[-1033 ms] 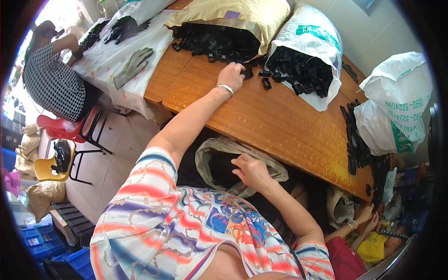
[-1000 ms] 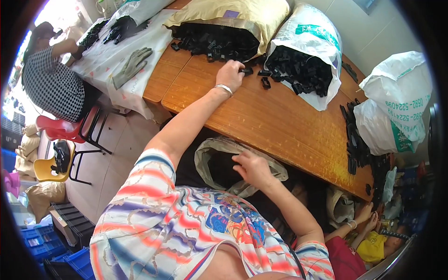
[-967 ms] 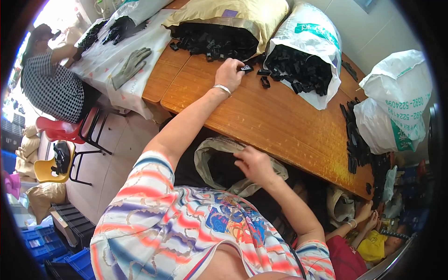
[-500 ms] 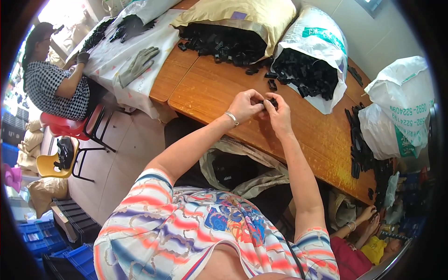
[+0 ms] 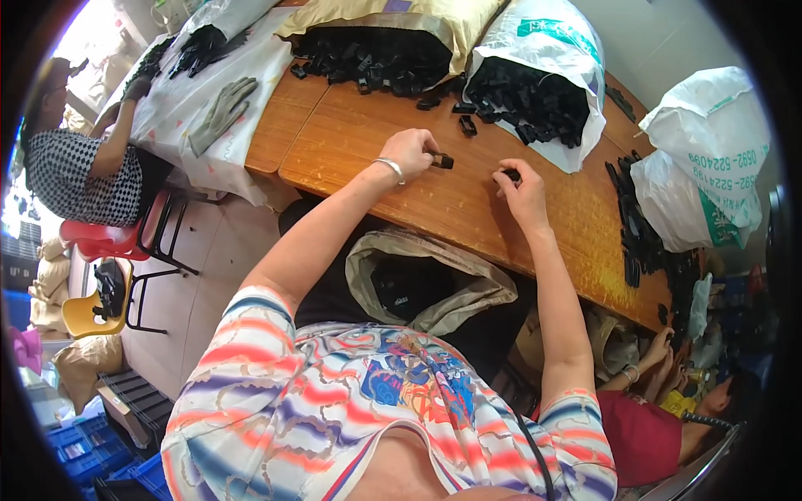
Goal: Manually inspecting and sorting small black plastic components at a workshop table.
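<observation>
Over the brown wooden table (image 5: 334, 154), my left hand (image 5: 408, 154) pinches a small black plastic piece (image 5: 444, 161), its fingertips closed on one end. To the right and apart from it, my right hand (image 5: 524, 196) is closed on another small black plastic piece (image 5: 511, 174), partly hidden by the fingers. A few loose black pieces (image 5: 468, 125) lie beyond my hands. Behind them are the mouths of a yellow sack (image 5: 480, 29) and a white sack (image 5: 591, 79), both spilling similar black pieces. An open beige sack (image 5: 361, 271) sits at my lap, with dark pieces inside.
Long black parts (image 5: 631, 225) lie along the table's right side by a white bag (image 5: 710, 159). A grey glove (image 5: 221, 115) rests on the white-covered table at left. A person (image 5: 83, 167) sits there; another person's hands (image 5: 656, 355) are at lower right.
My hands were together over a black piece; now they are apart, each with a piece. The left has moved left and away from me. The whole view has shifted slightly.
</observation>
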A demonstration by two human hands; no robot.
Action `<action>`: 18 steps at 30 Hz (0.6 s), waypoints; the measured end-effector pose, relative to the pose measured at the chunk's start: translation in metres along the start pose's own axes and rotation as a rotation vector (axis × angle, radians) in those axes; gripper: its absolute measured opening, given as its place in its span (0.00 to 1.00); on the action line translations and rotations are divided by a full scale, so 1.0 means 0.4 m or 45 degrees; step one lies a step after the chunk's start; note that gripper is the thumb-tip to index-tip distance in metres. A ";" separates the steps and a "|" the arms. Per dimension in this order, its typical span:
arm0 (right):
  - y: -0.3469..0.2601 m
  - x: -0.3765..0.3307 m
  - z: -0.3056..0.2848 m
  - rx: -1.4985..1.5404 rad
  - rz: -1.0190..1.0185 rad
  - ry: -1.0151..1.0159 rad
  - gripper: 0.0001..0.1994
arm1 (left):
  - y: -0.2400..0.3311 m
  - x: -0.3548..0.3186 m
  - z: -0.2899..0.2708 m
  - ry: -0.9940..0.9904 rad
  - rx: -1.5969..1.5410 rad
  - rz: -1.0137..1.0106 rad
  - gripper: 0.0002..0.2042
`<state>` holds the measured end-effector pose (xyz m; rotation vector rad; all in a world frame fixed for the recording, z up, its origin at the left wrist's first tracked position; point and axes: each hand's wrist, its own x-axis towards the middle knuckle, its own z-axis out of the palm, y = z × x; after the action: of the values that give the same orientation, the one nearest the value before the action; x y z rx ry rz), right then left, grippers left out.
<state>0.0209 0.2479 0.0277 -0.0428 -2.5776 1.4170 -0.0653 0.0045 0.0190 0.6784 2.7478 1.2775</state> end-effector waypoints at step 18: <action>0.049 0.221 0.039 -0.781 -0.299 0.252 0.10 | 0.035 0.021 0.031 -0.103 0.054 -0.092 0.09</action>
<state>-0.0699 0.2561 0.0175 0.0277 -2.6344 0.4850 -0.0650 0.0247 0.0220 0.6130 2.7148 1.1544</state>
